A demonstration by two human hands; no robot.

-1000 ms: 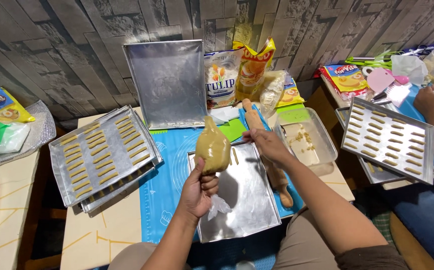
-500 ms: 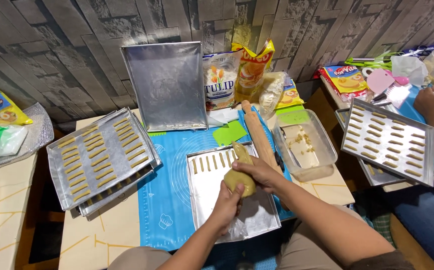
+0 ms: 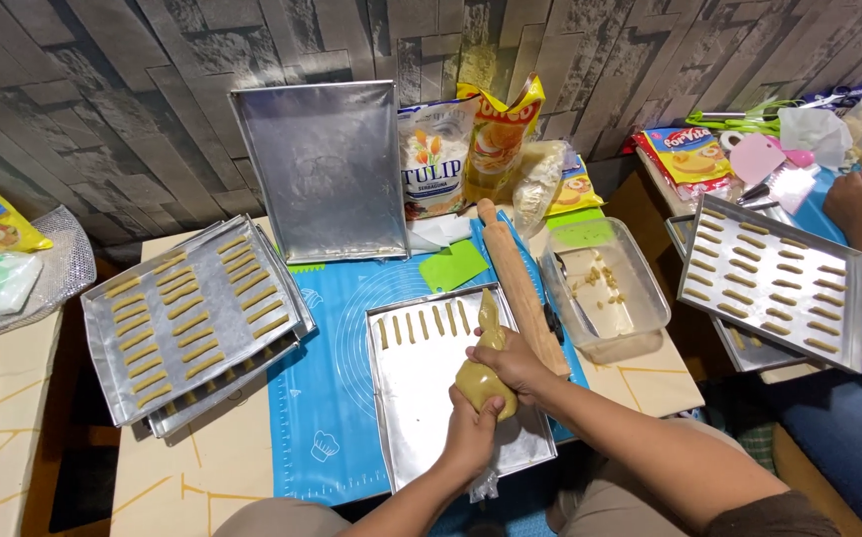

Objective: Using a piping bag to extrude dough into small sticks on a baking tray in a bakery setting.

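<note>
piping bag (image 3: 484, 370): clear plastic, full of tan dough, gripped between both hands, tip tilted away | baking tray (image 3: 411, 418): shiny metal, flat beneath the hands | dough sticks (image 3: 423, 325): short row just beyond the tip

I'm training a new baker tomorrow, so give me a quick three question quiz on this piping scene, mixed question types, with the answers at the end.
1. True or false: both hands grip the piping bag.
2. How many dough strips lie on the tray under the bag? A) two B) seven C) twenty
3. What long wooden tool lies just to the right of that tray?

Key:
1. True: the left hand holds the lower end, the right hand the middle.
2. B, seven strips in one row along the far edge.
3. The rolling pin, lying on the blue mat.
</note>
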